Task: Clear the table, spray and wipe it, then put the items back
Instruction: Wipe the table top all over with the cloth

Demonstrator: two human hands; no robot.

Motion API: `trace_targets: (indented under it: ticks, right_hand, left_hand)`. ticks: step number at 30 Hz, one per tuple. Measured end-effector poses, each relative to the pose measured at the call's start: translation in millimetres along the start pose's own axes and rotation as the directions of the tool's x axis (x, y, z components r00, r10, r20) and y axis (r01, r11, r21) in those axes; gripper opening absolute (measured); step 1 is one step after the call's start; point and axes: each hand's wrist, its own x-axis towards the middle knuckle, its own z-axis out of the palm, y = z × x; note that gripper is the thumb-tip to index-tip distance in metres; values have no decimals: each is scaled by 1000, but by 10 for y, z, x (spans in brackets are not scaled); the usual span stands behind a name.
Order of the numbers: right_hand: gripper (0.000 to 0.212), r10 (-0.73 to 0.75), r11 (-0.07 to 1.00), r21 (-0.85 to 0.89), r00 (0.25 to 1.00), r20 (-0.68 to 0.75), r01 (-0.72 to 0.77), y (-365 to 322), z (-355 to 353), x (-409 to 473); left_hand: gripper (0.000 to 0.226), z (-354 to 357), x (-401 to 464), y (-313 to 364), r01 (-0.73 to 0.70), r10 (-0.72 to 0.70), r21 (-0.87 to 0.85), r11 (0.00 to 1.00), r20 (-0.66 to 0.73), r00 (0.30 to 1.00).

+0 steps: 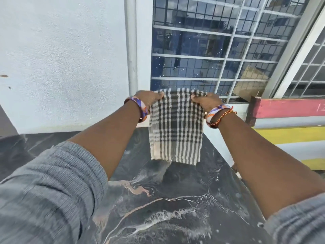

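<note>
Table [158, 199], dark marble-look with pale veins, fills the lower middle of the view, though both forearms cover much of it and its near and side edges run out of frame. Wet streaks and foam show on the surface near the bottom. One checked cloth [175, 127], black and cream, hangs upright above the far part of the table, its lower hem just over the surface; whether it touches the top I cannot tell. The left hand [149, 99] pinches the cloth's upper left corner and the right hand [204, 102] pinches the upper right corner, fingers curled over the top edge, fingertips hidden behind the fabric. Two patterned bangles show, one on each wrist [139, 107], and a braided thread sits beside the right one. Two grey sleeves [49, 187] are pushed up, both cut off at the frame edge. Behind stands a barred window [219, 50], its glass speckled, with something boxy and blurred behind it.
</note>
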Motion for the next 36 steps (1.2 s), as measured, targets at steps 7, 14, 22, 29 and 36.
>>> trace_targets:
  ticks: [7, 14, 22, 29, 36]
  right_hand:
    - [30, -97, 968, 246, 976, 193, 48, 174, -283, 205]
    - [29, 513, 740, -668, 578, 635, 78, 1280, -533, -32]
    - [45, 107, 846, -527, 941, 322, 84, 1692, 317, -270]
    - [80, 242, 441, -887, 935, 261, 134, 2092, 1181, -300]
    - [51, -108, 407, -584, 671, 733, 703, 1999, 1766, -592]
  left_hand:
    - [16, -127, -91, 90, -188, 206, -113, 976, 169, 964]
    - [31, -181, -346, -849, 55, -331, 453, 890, 557, 762]
    - [19, -89, -424, -1687, 36, -151, 709, 704, 100, 983]
    - [22, -404, -672, -2016, 90, -83, 731, 676, -46, 995]
    - [23, -507, -605, -2144, 202, 57, 697, 688, -329, 943]
